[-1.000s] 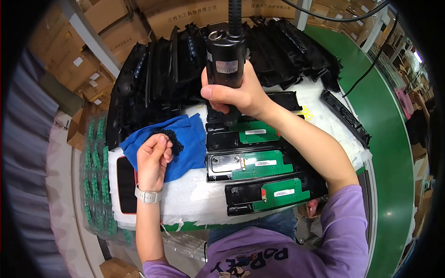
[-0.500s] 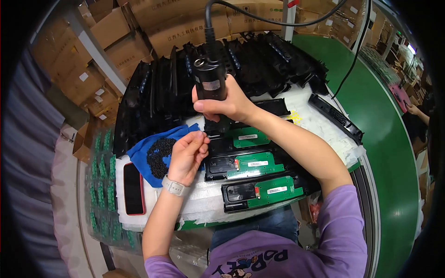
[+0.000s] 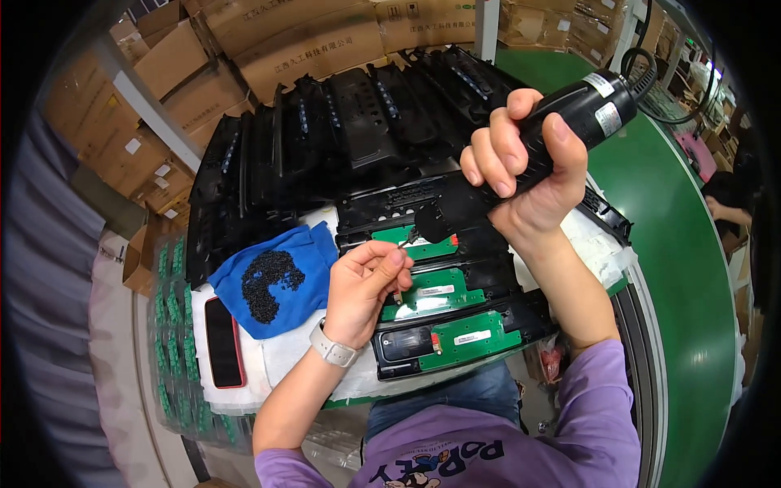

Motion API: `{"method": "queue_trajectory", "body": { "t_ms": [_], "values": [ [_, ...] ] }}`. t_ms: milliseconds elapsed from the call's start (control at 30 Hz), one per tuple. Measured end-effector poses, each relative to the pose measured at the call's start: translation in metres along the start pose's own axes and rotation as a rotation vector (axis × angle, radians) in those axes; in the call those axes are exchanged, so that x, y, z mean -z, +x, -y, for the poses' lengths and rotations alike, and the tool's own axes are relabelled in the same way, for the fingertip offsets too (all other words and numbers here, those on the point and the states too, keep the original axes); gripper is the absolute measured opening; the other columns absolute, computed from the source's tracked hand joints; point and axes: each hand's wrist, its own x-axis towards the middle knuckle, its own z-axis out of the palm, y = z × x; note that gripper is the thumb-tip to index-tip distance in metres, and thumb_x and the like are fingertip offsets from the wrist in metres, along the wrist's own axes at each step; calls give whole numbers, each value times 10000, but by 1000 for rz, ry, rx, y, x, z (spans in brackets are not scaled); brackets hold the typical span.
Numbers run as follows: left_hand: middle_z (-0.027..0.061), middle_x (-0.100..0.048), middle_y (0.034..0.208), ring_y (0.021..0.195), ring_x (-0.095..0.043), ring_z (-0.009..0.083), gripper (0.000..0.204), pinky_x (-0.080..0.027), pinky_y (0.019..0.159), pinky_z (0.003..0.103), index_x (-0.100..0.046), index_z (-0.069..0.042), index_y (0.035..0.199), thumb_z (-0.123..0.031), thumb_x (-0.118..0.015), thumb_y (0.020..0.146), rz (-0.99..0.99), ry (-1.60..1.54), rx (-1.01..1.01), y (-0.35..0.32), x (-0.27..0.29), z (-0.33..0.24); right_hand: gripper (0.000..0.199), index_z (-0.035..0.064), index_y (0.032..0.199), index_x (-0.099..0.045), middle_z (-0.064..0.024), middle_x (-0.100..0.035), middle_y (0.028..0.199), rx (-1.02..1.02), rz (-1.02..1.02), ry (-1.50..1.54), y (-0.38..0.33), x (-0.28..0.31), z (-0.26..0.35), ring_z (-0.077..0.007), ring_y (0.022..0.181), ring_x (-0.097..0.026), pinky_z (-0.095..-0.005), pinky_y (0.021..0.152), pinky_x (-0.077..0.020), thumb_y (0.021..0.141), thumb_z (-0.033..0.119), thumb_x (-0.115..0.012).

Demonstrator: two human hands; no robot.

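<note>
My right hand (image 3: 533, 163) is wrapped round a black electric screwdriver (image 3: 582, 106), tilted so its cable end points up and right. Its dark front end reaches down-left to my left hand (image 3: 366, 281). There the thumb and fingers are pinched together at the bit's tip; anything between them is too small to make out. Beneath lie black plastic housings (image 3: 399, 346) in a row, fitted with green circuit boards (image 3: 468, 337). Left of my left hand, a blue cloth (image 3: 313, 272) bears a heap of tiny black screws (image 3: 264, 293).
Large black plastic panels (image 3: 358, 122) are stacked across the far side. A phone with a red edge (image 3: 224, 342) lies at left, beside trays of green parts (image 3: 175, 325). One narrow black housing (image 3: 606, 220) rests at right. Cardboard boxes (image 3: 309, 49) stand behind.
The screwdriver, upright over the farther housings before, is now tilted, its body swung right with my right hand. My left hand has moved right and slightly nearer, to the bit's tip.
</note>
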Motion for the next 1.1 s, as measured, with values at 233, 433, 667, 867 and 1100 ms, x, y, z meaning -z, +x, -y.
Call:
{"method": "queue_trajectory", "body": {
  "t_ms": [233, 433, 667, 867, 1100],
  "values": [
    [72, -659, 838, 658, -612, 97, 99, -486, 585, 187, -607, -9, 922, -85, -636, 867, 4, -29, 67, 2, -2, 13, 225, 72, 977, -514, -19, -470, 587, -4, -6, -29, -13, 13, 0, -132, 428, -434, -319, 512, -426, 889, 273, -468],
    [73, -655, 820, 656, -609, 106, 117, -484, 596, 194, -611, 0, 928, -94, -640, 865, -6, -9, 71, 2, 0, 15, 230, 64, 985, -498, -21, -466, 590, -26, 16, -14, -17, 15, 0, -135, 433, -435, -318, 516, -427, 889, 271, -467],
    [76, -655, 810, 633, -608, 113, 153, -482, 592, 211, -624, 11, 915, -135, -637, 874, 0, 11, 100, -1, 0, 14, 225, 60, 1006, -478, -28, -462, 593, -55, 38, -59, -21, 9, -1, -135, 439, -438, -318, 522, -424, 891, 252, -455],
    [75, -650, 800, 625, -608, 120, 170, -485, 590, 216, -624, 15, 915, -150, -632, 878, -1, 9, 102, -2, 0, 14, 219, 59, 1004, -491, -29, -463, 594, -11, -18, -54, -24, 5, -2, -135, 439, -439, -316, 516, -419, 896, 245, -449],
    [100, -654, 756, 630, -631, 121, 111, -509, 588, 223, -613, 41, 924, -11, -646, 831, 42, 192, 92, -2, -3, 8, 209, 61, 951, -523, -27, -467, 589, -34, -150, -47, -22, 5, 2, -133, 434, -437, -320, 514, -421, 900, 252, -457]
  ]
}}
